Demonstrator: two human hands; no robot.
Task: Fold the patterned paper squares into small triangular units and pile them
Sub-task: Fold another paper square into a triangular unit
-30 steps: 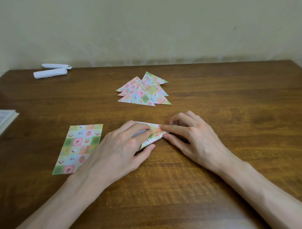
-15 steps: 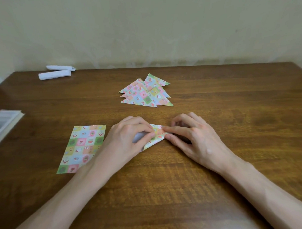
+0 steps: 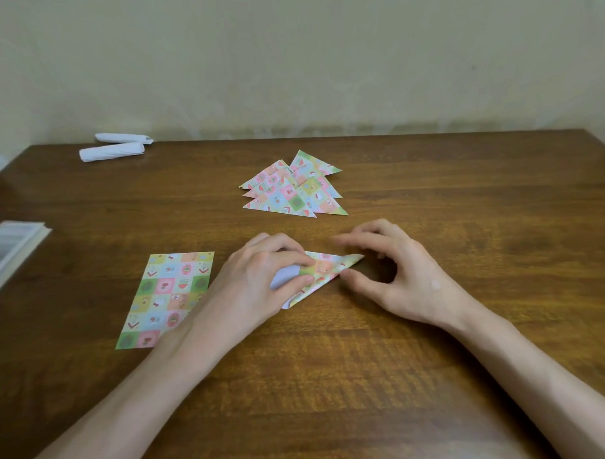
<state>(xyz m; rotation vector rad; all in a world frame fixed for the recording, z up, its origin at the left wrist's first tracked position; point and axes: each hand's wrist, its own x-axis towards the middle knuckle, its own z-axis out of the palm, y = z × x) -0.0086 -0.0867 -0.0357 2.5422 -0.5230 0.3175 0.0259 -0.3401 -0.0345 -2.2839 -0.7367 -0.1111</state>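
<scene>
Head view: near the middle of the worktop [image 3: 334,382], toward its front edge, the left hand [image 3: 258,285] presses flat on a half-folded paper [image 3: 325,269], fingertips together on its pale underside and patterned flap. It pins the sheet rather than gripping it. A second ago the right hand [image 3: 395,277] had its fingertips on the paper's right point. Now it has lifted just clear and its fingers are spread and curled, holding nothing. The right point lies exposed and sharply creased. That suggests the crease is finished and the right hand is repositioning for the next fold.

Toward the back edge, at centre, the pile of finished triangles [image 3: 293,192] sits unchanged, well apart from the hands. A flat patterned sheet [image 3: 166,299] waits just left of the left hand, partly under the wrist. Two white paper rolls [image 3: 114,146] lie at the back left corner, and a book [image 3: 10,250] lies at the left edge.
</scene>
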